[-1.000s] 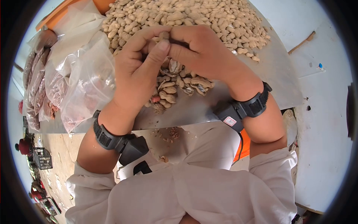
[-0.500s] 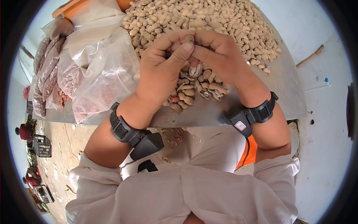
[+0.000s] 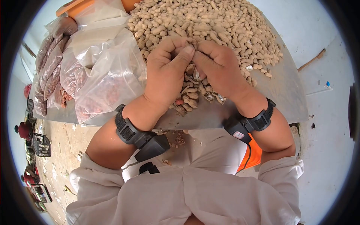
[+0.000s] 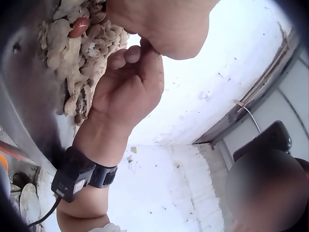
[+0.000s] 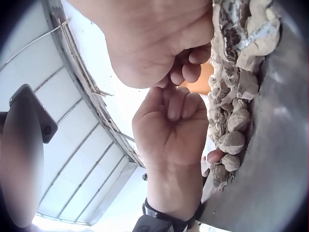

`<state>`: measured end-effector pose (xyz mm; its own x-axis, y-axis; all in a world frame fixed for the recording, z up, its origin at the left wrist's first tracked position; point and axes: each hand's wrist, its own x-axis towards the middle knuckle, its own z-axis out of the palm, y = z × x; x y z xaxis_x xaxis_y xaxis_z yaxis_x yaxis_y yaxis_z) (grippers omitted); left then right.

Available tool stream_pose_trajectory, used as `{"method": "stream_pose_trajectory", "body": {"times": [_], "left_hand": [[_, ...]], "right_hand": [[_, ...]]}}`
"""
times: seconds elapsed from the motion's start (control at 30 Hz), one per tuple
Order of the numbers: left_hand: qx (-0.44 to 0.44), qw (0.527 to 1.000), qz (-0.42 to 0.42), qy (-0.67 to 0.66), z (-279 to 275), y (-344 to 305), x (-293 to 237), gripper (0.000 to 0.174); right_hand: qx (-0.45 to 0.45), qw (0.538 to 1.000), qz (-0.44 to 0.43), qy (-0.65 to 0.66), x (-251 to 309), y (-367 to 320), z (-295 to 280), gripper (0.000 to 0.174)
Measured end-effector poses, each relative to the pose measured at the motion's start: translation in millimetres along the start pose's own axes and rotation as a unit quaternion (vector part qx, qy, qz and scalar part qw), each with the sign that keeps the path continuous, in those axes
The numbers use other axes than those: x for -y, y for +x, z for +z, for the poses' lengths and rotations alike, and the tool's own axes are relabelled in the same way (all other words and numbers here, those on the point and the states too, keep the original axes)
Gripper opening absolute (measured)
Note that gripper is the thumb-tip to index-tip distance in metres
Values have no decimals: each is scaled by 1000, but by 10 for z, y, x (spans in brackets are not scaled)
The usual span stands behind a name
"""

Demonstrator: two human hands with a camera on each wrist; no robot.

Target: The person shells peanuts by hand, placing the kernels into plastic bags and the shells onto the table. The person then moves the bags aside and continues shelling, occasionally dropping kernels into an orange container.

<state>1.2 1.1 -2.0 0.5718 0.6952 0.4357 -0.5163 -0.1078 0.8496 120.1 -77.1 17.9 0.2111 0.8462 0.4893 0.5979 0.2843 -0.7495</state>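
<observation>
A heap of unshelled peanuts [image 3: 210,26] is covering the far part of a metal bench [image 3: 287,88]. At the heap's near side, the person's left hand [image 3: 165,75] is pinching a small brown peanut [image 3: 191,42] between thumb and fingers; the right hand [image 3: 220,69], fingers curled, is pinching the same peanut from its own side, fingertips partly hiding it. Below the hands, nearer the person than the heap, cracked shells [image 3: 191,96] are lying loose, one red kernel [image 3: 179,101] showing among them. Left of the heap, a clear bag [image 3: 108,80] is lying slack, reddish contents showing through; farther left of it, filled bags [image 3: 51,73] are lying bunched together. Off the heap's far left corner, an orange container [image 3: 77,8] is showing.
</observation>
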Motion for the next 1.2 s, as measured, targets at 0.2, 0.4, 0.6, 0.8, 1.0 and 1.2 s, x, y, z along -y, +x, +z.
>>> {"method": "stream_pose_trajectory", "body": {"times": [0.2, 0.4, 0.6, 0.8, 1.0, 1.2], "left_hand": [[16, 999, -17, -46, 27, -5, -67, 12], [-7, 998, -15, -54, 8, 14, -23, 18], [13, 1000, -18, -20, 22, 8, -39, 26], [-2, 992, 70, 101, -36, 32, -19, 28], [-9, 988, 125, 87, -67, 27, -35, 25], [38, 990, 131, -20, -56, -319, -416, 22]], "right_hand": [[23, 981, 94, 169, 3, 11, 3, 25], [17, 945, 101, 310, -114, 32, 54, 24], [0, 958, 66, 279, -133, 69, -8, 18], [-24, 992, -14, 127, -58, 72, -209, 14], [-5, 995, 60, -74, -65, -247, -579, 9], [-5, 988, 118, -99, 59, -674, -644, 8]]}}
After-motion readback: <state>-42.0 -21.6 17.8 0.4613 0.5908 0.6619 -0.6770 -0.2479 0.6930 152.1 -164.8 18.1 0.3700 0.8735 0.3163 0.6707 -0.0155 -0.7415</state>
